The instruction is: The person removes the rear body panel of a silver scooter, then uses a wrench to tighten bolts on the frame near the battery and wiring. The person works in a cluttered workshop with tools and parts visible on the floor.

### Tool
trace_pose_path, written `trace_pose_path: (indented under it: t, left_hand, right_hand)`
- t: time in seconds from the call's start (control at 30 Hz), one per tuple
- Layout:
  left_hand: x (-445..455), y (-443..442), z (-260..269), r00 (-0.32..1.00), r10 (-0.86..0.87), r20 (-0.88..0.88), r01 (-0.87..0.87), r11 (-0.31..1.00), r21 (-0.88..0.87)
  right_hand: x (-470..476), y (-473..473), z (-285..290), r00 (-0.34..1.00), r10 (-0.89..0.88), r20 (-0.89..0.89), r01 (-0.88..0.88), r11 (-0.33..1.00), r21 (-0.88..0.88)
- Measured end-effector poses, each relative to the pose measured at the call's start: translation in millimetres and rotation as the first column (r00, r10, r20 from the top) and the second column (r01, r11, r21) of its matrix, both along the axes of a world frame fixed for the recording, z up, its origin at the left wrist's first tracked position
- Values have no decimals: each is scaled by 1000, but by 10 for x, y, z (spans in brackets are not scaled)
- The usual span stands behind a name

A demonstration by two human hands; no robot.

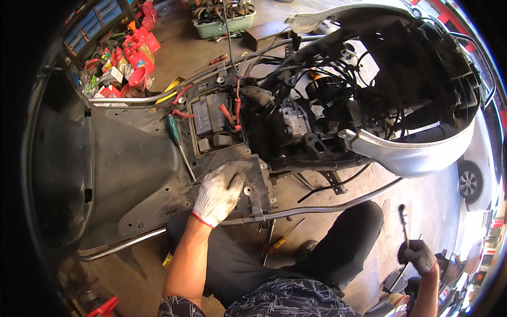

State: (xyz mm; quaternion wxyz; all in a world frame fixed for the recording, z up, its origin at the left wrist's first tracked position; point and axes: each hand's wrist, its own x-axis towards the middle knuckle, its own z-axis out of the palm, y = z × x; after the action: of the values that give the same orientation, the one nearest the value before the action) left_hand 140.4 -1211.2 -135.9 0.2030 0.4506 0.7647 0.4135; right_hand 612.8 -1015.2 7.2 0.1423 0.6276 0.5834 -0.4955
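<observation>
My left hand [219,191], in a pale knitted work glove, rests on the dark plastic footboard [138,146] of a partly stripped motor scooter. Its fingers point towards the engine side; whether they pinch something small is hidden. Close by, a screwdriver with a green handle [173,127] lies across the footboard. Behind it a battery [204,115] sits in its recess, with red clips [231,117] at its right side. Far to the right, away from the scooter, my right hand [419,255] in a dark-stained glove grips a socket wrench [404,222], its socket end upward.
The bare engine [295,121] and loose cables are exposed beneath the silver rear body panel [412,156]. A metal side tube [317,209] runs in front of my knees. A yellow-handled screwdriver [278,243] lies on the floor. Red bottles [138,55] and a green bin [225,25] stand beyond.
</observation>
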Motion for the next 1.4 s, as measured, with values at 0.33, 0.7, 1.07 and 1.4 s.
trace_pose_path:
  t: [0.33,0.7,1.07,1.4]
  left_hand:
    - [152,234,-276,995,-95,5,94,981,-168]
    - [675,812,-292,998,-35,-50,32,998,-57]
    - [629,1179,-442,964,31,265,-9,996,-85]
    - [594,1641,-859,897,49,439,8,992,-127]
  right_hand:
    - [1772,75,-2551,891,-423,164,417,906,70]
    - [1838,-346,-5112,934,112,339,-135,990,44]
    - [1576,-454,-5802,965,-23,261,1,996,86]
    - [1924,-73,-5151,907,-393,-151,421,852,310]
